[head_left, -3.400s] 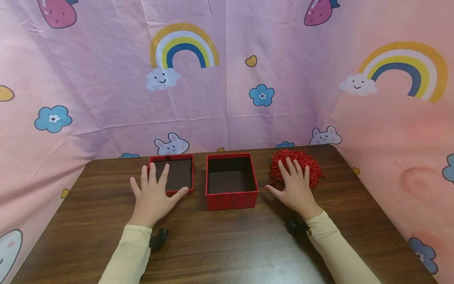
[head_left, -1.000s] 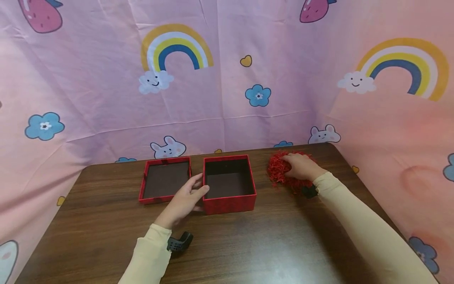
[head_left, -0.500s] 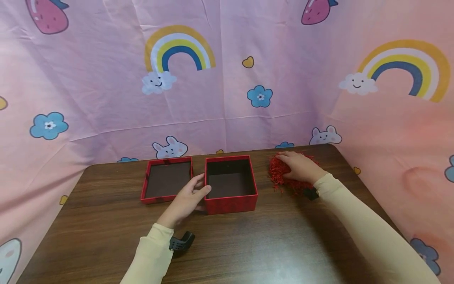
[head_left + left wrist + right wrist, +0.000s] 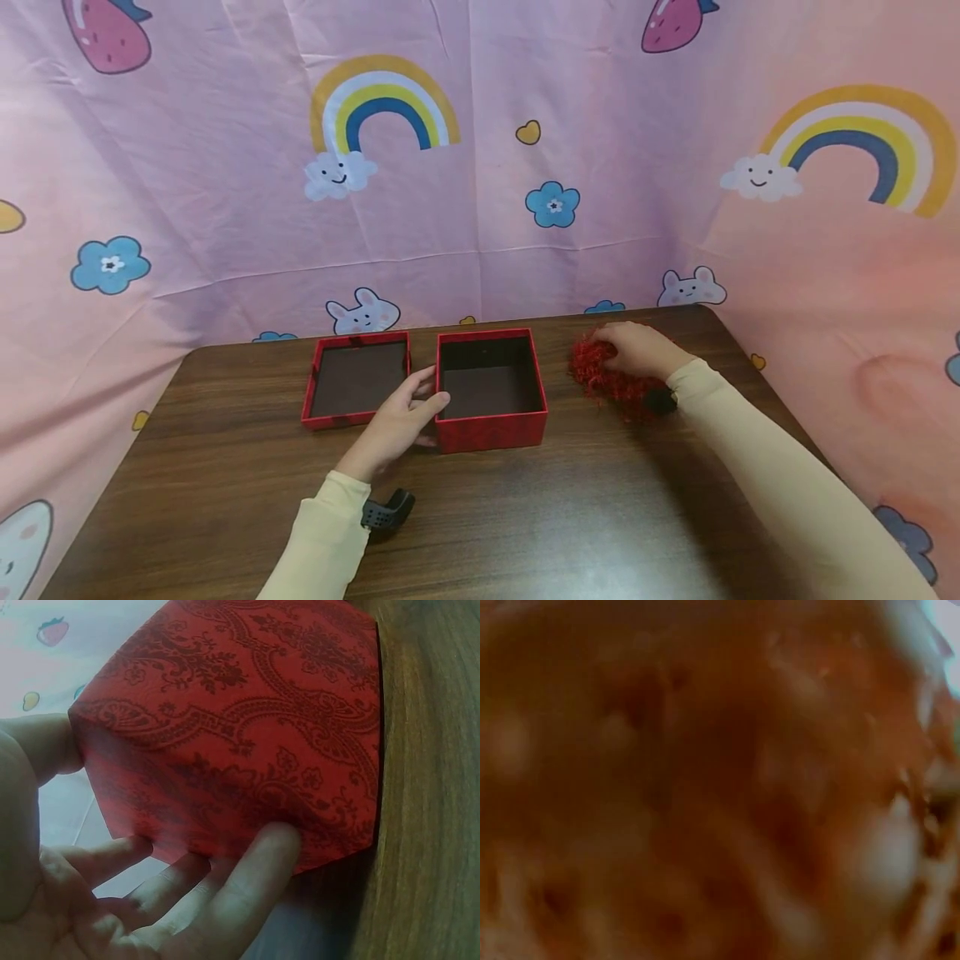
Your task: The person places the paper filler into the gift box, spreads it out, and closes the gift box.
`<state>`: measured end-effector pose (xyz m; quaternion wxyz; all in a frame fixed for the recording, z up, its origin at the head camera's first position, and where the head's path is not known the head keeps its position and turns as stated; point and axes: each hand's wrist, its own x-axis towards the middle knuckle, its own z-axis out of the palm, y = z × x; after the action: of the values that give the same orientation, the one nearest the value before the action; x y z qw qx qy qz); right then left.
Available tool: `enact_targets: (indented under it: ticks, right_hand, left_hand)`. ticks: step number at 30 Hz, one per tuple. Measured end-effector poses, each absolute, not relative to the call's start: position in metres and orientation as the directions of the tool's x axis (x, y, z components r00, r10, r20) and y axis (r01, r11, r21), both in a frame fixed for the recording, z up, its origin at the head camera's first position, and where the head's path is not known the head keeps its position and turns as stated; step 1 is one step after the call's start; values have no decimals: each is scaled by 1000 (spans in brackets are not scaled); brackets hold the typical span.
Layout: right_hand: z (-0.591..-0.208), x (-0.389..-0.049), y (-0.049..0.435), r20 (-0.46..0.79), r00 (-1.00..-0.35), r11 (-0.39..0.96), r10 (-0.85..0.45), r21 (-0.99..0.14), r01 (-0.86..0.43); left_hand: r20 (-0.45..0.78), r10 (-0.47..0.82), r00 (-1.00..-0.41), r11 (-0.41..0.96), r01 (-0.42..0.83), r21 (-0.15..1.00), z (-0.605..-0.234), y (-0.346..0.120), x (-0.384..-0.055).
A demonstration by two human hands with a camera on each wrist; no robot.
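My left hand holds the left wall of an open red box with a dark inside. Its thumb lies over the rim and its fingers lie along the outer side. From the left wrist, the same box shows a dark floral pattern, with the fingertips against it. Over at the right, my right hand grips into a heap of red shredded paper, its fingertips partly hidden in the shreds. The right wrist view is a close reddish-brown blur.
A shallow red lid lies inside-up left of the box, beyond the left hand. Everything stands on a dark wooden table. A patterned cloth hangs behind the table and along its sides.
Since the oldest frame, my left hand has moved right from above the lid to the box. My right hand has gone down into the shredded paper. Over the last second both have barely moved.
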<state>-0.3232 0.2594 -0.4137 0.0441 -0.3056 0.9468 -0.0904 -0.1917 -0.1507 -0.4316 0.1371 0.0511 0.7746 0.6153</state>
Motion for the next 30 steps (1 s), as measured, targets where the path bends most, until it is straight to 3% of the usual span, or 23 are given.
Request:
enact_targets:
  ticks: [8, 18, 30]
  right_hand:
    - [-384, -319, 263, 16, -854, 802, -519, -336, -494]
    - [-359, -310, 269, -27, -886, 776, -462, -495, -390]
    - [-347, -302, 272, -46, -863, 753, -504, -512, -413]
  left_hand:
    - [-154, 241, -958, 229, -98, 968, -432, -151, -191]
    - [-159, 240, -958, 225, -105, 969, -434, -152, -194]
    - [-160, 249, -955, 237, -101, 966, -432, -151, -193]
